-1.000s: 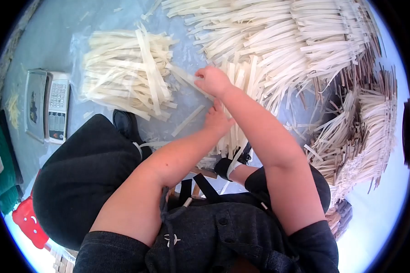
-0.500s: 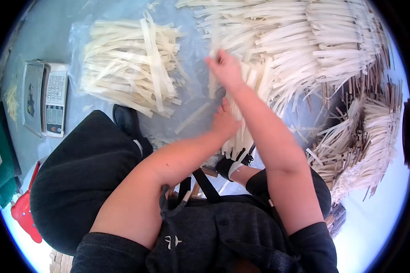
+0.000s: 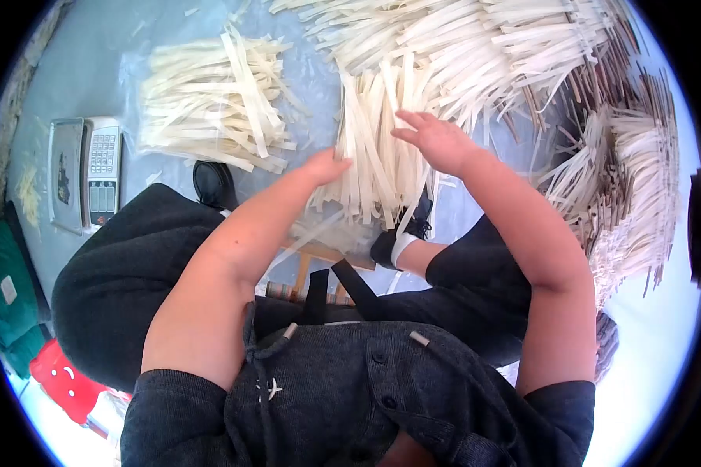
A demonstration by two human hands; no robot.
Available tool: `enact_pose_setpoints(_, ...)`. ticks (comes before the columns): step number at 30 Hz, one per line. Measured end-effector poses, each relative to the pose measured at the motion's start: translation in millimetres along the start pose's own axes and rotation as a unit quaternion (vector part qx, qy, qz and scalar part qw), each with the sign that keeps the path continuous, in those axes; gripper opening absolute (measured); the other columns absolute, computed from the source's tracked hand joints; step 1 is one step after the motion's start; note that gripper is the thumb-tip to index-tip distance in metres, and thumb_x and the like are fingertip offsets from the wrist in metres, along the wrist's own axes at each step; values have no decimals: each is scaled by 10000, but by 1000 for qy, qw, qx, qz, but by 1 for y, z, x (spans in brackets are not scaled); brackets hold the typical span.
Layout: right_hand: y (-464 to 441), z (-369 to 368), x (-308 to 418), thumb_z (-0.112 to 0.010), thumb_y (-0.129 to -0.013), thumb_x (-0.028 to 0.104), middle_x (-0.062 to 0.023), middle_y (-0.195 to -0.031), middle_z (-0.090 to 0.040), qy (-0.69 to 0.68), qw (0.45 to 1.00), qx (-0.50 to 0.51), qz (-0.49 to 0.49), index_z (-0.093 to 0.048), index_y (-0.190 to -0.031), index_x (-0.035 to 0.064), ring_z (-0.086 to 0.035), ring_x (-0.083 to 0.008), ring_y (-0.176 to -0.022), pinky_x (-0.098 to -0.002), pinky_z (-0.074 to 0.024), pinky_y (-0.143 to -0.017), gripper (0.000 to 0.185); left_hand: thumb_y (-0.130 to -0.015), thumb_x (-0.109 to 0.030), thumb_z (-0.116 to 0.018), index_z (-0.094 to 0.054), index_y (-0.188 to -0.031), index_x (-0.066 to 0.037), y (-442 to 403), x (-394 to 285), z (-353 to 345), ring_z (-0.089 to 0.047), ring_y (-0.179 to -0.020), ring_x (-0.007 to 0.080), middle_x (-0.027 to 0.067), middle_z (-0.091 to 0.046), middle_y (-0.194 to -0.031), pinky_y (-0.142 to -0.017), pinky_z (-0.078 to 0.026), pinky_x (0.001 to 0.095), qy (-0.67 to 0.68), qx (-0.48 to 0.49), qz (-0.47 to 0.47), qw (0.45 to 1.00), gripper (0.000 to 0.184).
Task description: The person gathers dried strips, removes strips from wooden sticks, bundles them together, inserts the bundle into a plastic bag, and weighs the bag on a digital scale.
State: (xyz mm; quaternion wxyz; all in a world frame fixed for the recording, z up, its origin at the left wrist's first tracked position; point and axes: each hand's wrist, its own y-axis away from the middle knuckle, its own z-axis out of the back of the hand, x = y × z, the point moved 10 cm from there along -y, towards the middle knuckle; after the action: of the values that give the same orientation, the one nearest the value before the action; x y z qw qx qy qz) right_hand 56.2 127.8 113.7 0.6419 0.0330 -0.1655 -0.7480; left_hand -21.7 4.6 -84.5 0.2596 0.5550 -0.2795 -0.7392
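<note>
Flat pale strips, like shaved wood or dried leaf, lie in a loose pile (image 3: pixel 378 152) in front of me, running mostly away from me. My left hand (image 3: pixel 329 166) is at the pile's left edge, with its thumb apart and its other fingers partly hidden. On the opposite side, my right hand (image 3: pixel 438 144) is open, fingers stretched over the pile's right part. Whether the right fingertips touch the strips I cannot tell.
A second strip pile (image 3: pixel 210 101) lies on clear plastic to the left, near a scale (image 3: pixel 103 171). Bundles of strips with brown stalks (image 3: pixel 631 171) stand at the right. More pale strips (image 3: pixel 459 47) spread across the back. My shoes (image 3: pixel 213 184) flank the work area.
My hands have moved apart, the left one leftward and the right one rightward and down. The strips in front now form a wider pile between them.
</note>
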Motion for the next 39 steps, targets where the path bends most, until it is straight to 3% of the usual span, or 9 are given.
enact_pose_setpoints(5,31,75,49,-585,-831,79,-102,-1185,-585,-103,990,85,-37,-570,-1214,89,-591,-308,-1056,-405,-512,-867,384,-889,-373,-553,-622,-1164,-11,2,33,-11,-576,-1123,369,217,-606,-1211,-971,-444,430,-124,-9,-20,992,460)
enact_pose_setpoints(9,74,170,102,-610,-841,125,-125,-1137,-607,-133,991,5,-25,-575,-1208,79,-611,-317,-1002,-398,-513,-850,372,-873,-374,-591,-612,-1164,2,20,43,-5,-641,-974,357,217,-670,-1028,-889,-487,433,-240,19,30,970,476)
enact_pose_setpoints(12,100,191,118,-625,-844,159,-134,-1148,-603,-176,982,-19,-63,-575,-1212,88,-616,-324,-984,-396,-509,-849,378,-848,-321,-613,-629,-1118,11,46,40,-21,-642,-943,383,222,-676,-983,-864,-499,436,-322,177,23,930,428)
enact_pose_setpoints(21,104,186,83,-652,-824,154,-144,-1207,-594,-185,973,-32,-133,-574,-1244,98,-604,-338,-1044,-393,-505,-868,431,-775,-299,-676,-695,-995,-38,32,91,2,-647,-995,313,150,-674,-1076,-866,-506,430,-322,-87,7,943,342)
enact_pose_setpoints(23,106,181,81,-649,-824,152,-144,-1208,-593,-189,973,-18,-133,-572,-1246,99,-604,-338,-1044,-394,-503,-872,433,-767,-336,-692,-704,-968,-44,59,78,-14,-645,-998,317,154,-678,-1042,-867,-510,423,-421,126,76,895,355)
enact_pose_setpoints(33,110,173,87,-648,-834,195,-141,-1171,-598,-236,968,20,-85,-575,-1235,94,-609,-335,-982,-396,-497,-827,420,-722,-373,-686,-702,-966,-61,74,92,-95,-669,-892,332,162,-693,-974,-800,-526,443,-454,149,14,878,397)
enact_pose_setpoints(36,115,178,87,-642,-841,206,-139,-1157,-602,-228,971,8,-69,-574,-1229,86,-610,-338,-970,-399,-498,-816,412,-749,-307,-688,-699,-919,-48,93,56,-88,-681,-819,291,135,-702,-905,-729,-550,425,-518,249,-67,816,310)
enact_pose_setpoints(38,120,180,87,-639,-843,210,-137,-1149,-605,-229,971,1,-67,-574,-1227,82,-610,-339,-967,-401,-498,-812,410,-758,-201,-660,-722,-837,-55,126,53,-62,-689,-801,210,85,-710,-870,-669,-560,355,-365,404,166,822,178)
enact_pose_setpoints(39,122,183,88,-636,-834,183,-136,-1062,-613,-221,973,-25,-52,-576,-1183,61,-620,-335,-926,-412,-502,-781,374,-757,-208,-656,-707,-836,-45,132,28,-45,-657,-710,156,56,-695,-814,-619,-544,305,-394,397,147,816,188)
